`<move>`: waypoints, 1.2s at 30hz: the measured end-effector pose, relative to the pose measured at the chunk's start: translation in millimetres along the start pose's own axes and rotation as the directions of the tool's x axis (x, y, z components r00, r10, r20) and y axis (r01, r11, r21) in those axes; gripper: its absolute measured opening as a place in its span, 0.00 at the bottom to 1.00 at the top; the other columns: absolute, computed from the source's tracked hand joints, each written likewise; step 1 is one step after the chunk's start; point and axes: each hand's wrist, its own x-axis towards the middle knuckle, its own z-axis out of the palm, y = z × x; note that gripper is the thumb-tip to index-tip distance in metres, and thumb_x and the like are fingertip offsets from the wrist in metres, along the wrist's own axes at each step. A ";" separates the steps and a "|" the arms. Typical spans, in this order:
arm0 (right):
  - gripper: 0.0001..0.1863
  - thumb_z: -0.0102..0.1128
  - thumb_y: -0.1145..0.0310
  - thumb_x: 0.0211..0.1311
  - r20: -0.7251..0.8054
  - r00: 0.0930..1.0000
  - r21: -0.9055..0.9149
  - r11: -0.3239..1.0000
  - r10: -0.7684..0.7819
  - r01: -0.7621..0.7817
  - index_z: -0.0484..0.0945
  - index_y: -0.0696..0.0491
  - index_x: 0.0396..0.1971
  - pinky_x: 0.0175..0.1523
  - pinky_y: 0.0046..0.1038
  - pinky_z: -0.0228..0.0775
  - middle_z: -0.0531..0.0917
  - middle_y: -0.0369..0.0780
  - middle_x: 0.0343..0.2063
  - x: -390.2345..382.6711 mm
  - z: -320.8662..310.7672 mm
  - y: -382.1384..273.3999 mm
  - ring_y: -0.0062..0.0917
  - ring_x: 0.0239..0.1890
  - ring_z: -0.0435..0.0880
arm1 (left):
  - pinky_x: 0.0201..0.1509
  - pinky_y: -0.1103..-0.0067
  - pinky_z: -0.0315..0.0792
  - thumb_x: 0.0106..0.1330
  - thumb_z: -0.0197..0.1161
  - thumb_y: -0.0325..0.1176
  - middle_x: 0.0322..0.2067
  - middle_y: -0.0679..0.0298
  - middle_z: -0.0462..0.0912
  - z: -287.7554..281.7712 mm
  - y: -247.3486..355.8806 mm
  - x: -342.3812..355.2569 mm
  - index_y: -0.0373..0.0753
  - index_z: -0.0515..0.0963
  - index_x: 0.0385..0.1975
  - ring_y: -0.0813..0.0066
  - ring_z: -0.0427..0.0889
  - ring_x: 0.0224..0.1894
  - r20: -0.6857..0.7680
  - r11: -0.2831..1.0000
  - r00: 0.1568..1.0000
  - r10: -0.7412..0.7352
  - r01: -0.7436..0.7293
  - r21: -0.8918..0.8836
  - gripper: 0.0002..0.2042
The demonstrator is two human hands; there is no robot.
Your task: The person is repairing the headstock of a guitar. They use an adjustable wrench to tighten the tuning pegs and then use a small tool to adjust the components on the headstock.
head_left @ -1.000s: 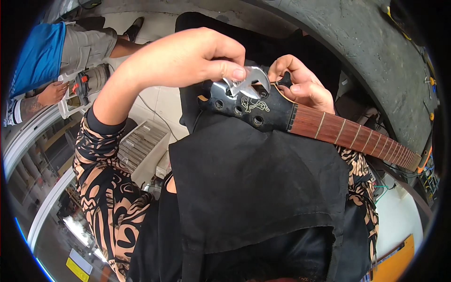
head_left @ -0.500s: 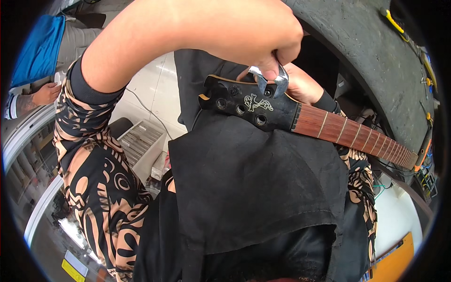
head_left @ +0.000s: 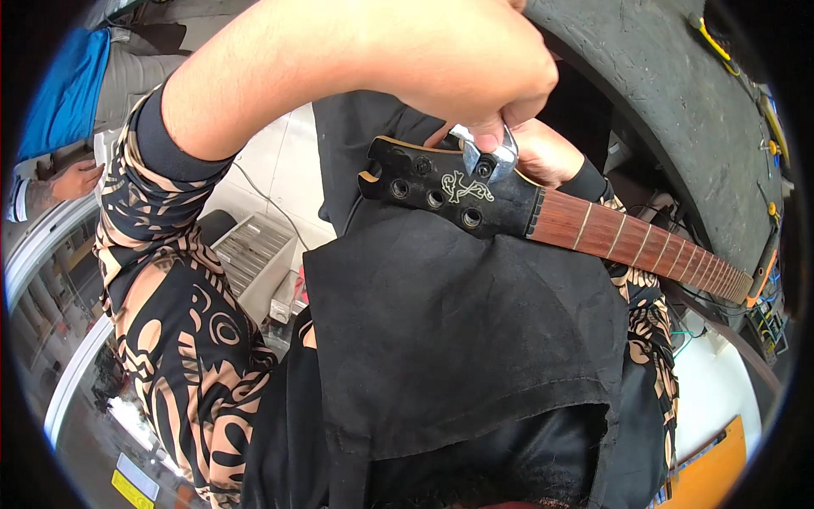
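A black guitar headstock [head_left: 411, 182] with a pale scroll design and several round tuner holes lies across my lap. Its reddish-brown fretted neck [head_left: 632, 236] runs off to the right. My left hand [head_left: 475, 72], closed and reaching over from the left, grips a shiny metal tool with curved jaws, like pincers [head_left: 506, 153]. The jaws straddle a tuner hole at the headstock's upper edge; the handles are hidden by the hand. Behind the headstock my right hand [head_left: 547, 153] is closed around it, most of its fingers out of sight.
Beneath the headstock hangs my black apron [head_left: 458, 331]. A dark curved workbench [head_left: 644, 68] rises at the upper right, with a yellow-handled tool [head_left: 712, 42] on it. At the far left are another person's hand [head_left: 76, 180] and a light box [head_left: 263, 254] of slats.
My left hand and forearm have shifted slightly right and down, and the pincers have tilted a little at the same hole. The headstock and right hand stay nearly where they were.
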 end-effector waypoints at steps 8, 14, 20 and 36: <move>0.23 0.66 0.69 0.79 -0.012 0.998 0.001 0.998 -0.056 0.057 0.79 0.64 0.68 0.72 0.31 0.77 0.87 0.44 0.59 -0.2 -8.9 15.7 0.28 0.62 0.87 | 0.56 0.67 0.72 0.73 0.69 0.40 0.31 0.55 0.89 -2.0 -9.9 -1.7 0.34 0.88 0.36 0.56 0.86 0.38 0.032 0.994 0.995 -0.093 0.095 -0.060 0.13; 0.21 0.61 0.71 0.82 -0.050 0.997 -0.063 0.997 -0.051 0.048 0.72 0.57 0.68 0.72 0.27 0.72 0.82 0.40 0.60 -23.0 -0.1 3.9 0.22 0.64 0.81 | 0.47 0.59 0.77 0.68 0.73 0.44 0.32 0.49 0.85 84.5 -11.1 -16.2 0.33 0.87 0.38 0.45 0.86 0.40 -0.145 0.853 0.881 -0.451 0.377 -0.362 0.16; 0.13 0.68 0.80 0.71 -0.061 0.967 -0.105 0.965 -0.246 0.239 0.71 0.49 0.43 0.70 0.25 0.71 0.79 0.37 0.59 -37.2 -8.9 18.5 0.18 0.62 0.78 | 0.39 0.65 0.73 0.74 0.70 0.39 0.27 0.52 0.80 111.3 -10.2 -23.1 0.31 0.83 0.37 0.55 0.79 0.30 -0.094 0.732 0.839 -0.536 0.406 -0.547 0.14; 0.10 0.58 0.80 0.61 -0.048 0.978 -0.018 0.979 -0.203 0.202 0.76 0.54 0.41 0.69 0.29 0.73 0.82 0.49 0.63 -36.8 -15.6 14.4 0.25 0.60 0.83 | 0.50 0.71 0.81 0.75 0.69 0.32 0.35 0.60 0.88 107.7 -38.6 -20.0 0.30 0.84 0.48 0.70 0.86 0.38 -0.008 0.643 0.909 -0.417 0.289 -0.709 0.11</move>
